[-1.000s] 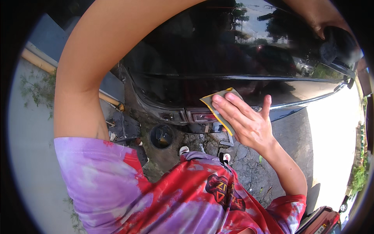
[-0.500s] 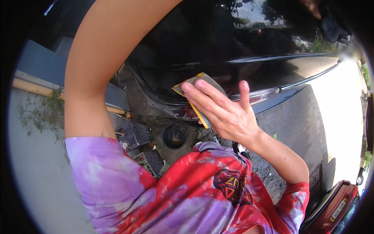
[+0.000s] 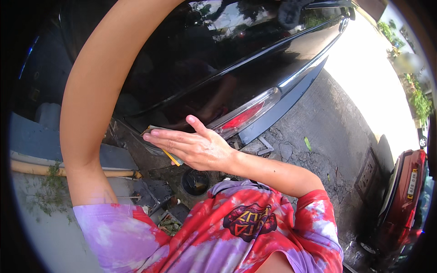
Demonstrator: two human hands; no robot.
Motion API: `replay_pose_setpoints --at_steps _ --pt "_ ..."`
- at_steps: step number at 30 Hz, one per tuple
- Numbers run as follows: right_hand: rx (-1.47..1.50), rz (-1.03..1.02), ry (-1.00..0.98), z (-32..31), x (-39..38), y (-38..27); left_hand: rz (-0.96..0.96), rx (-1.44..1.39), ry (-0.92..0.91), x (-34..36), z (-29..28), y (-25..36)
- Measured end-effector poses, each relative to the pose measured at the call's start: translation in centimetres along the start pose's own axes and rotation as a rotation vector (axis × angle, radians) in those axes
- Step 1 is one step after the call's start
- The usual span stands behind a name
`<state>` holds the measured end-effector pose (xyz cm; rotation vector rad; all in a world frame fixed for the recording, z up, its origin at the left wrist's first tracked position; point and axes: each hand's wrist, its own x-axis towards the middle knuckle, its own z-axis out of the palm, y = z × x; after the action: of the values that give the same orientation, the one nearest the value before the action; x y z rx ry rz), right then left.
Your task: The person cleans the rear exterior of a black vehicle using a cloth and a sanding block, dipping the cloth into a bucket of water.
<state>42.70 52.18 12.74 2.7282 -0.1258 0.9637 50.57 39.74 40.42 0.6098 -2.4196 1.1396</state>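
Observation:
My right hand (image 3: pixel 189 146) lies flat with its fingers together and its thumb raised. Under its palm and fingers it presses a grey cloth with a yellow edge (image 3: pixel 175 157), mostly hidden by the hand. The cloth is at the rear corner of a glossy black car (image 3: pixel 182 77), left of the red and clear tail light (image 3: pixel 243 117). My left arm (image 3: pixel 102 77) reaches up past the top edge, so the left hand is out of the picture.
Below my right hand stands a dark bucket (image 3: pixel 195 181) with liquid in it. Loose debris (image 3: pixel 169 223) lies beside it. A beige pipe (image 3: pixel 68 170) runs along the wall at left. A red car (image 3: pixel 403 200) is parked at right on the concrete (image 3: pixel 309 150).
My right hand and the cloth have shifted left and down across the car's rear. The view has turned, so the tail light and more of the red car now show.

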Motion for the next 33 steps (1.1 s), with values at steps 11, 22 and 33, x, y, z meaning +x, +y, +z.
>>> replay_pose_setpoints --at_steps 11,22,33 --pt "0.296 1.068 0.741 -3.4 -5.5 18.5 -0.037 -0.016 -0.056 6.8 5.2 -0.2" --pt "0.209 1.059 0.692 -6.3 -8.9 30.0 -0.016 -0.012 -0.171 15.0 12.2 -1.7" --pt "0.441 1.191 0.695 -7.4 -19.3 42.4 -0.08 0.013 -0.06 18.1 17.6 -2.3"
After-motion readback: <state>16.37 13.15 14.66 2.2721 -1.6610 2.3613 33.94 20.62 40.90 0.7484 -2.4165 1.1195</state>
